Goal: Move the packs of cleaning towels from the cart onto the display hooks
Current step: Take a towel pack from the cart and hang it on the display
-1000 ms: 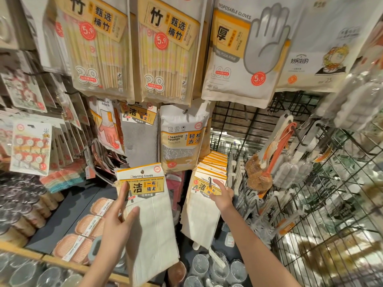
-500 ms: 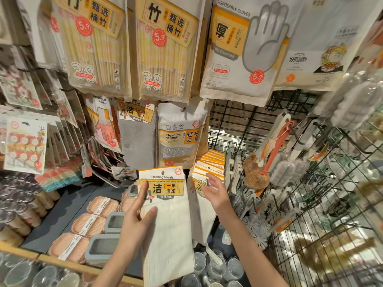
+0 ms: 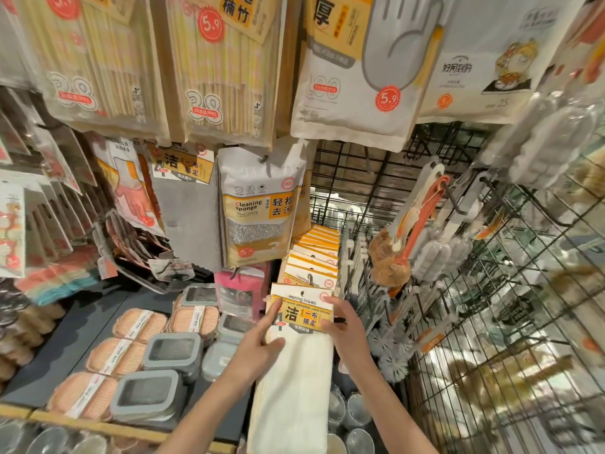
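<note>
A pack of cleaning towels (image 3: 299, 378), cream cloth under a yellow and white card header, hangs low in the middle. It sits at the front of a row of like packs (image 3: 316, 257) strung on one display hook. My left hand (image 3: 257, 350) pinches the pack's left edge just below the header. My right hand (image 3: 347, 329) holds the header's right edge, and a dark hook tip (image 3: 340, 320) shows beside its fingers. The cart is out of view.
A cleaning sponge bag (image 3: 258, 208) and grey cloths (image 3: 193, 221) hang just above left. Brushes (image 3: 412, 237) hang on a wire grid (image 3: 510, 290) at the right. Soap dishes (image 3: 131, 352) and grey boxes (image 3: 170, 352) lie on the shelf below; glass cups (image 3: 347, 417) stand underneath.
My left hand has carried the pack rightward to the front of the hung row. My right hand has left the hung packs and now holds this pack's header.
</note>
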A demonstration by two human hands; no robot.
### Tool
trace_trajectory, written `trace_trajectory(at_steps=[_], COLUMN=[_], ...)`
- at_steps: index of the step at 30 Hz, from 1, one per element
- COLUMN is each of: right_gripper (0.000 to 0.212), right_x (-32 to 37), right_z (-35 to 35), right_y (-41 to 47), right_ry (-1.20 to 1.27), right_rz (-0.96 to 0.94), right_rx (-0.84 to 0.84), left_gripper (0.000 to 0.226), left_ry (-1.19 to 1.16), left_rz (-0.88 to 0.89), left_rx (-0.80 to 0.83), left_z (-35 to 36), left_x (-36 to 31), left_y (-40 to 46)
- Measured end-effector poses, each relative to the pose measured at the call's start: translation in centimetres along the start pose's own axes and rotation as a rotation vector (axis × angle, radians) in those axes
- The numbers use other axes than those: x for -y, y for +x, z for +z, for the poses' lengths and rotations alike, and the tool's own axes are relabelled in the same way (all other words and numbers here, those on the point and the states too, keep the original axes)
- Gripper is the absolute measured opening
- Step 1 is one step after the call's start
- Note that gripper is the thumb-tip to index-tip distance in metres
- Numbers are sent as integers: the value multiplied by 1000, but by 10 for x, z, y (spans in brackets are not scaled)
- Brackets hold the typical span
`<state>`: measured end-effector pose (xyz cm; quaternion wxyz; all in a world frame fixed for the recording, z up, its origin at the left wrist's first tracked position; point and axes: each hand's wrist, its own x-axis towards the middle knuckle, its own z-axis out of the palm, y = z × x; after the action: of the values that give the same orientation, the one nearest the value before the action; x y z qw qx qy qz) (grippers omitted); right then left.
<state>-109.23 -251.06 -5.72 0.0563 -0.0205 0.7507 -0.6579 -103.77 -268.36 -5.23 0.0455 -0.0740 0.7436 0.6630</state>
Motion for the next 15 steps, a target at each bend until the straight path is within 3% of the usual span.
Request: trace_trajectory(at_steps=[9, 15], right_gripper=[27, 39], right_x=[-1, -11], right_z=[-5, -1], right_y=[20, 30], right_ry=[22, -121], right_rz=[-48, 42], right_rx=[-32, -92], left_gripper=[78, 86], left_ry=[34, 119], left_rz=[-12, -4], left_rx=[26, 102], left_z=[8, 12], left_x=[7, 18], left_y=[34, 50])
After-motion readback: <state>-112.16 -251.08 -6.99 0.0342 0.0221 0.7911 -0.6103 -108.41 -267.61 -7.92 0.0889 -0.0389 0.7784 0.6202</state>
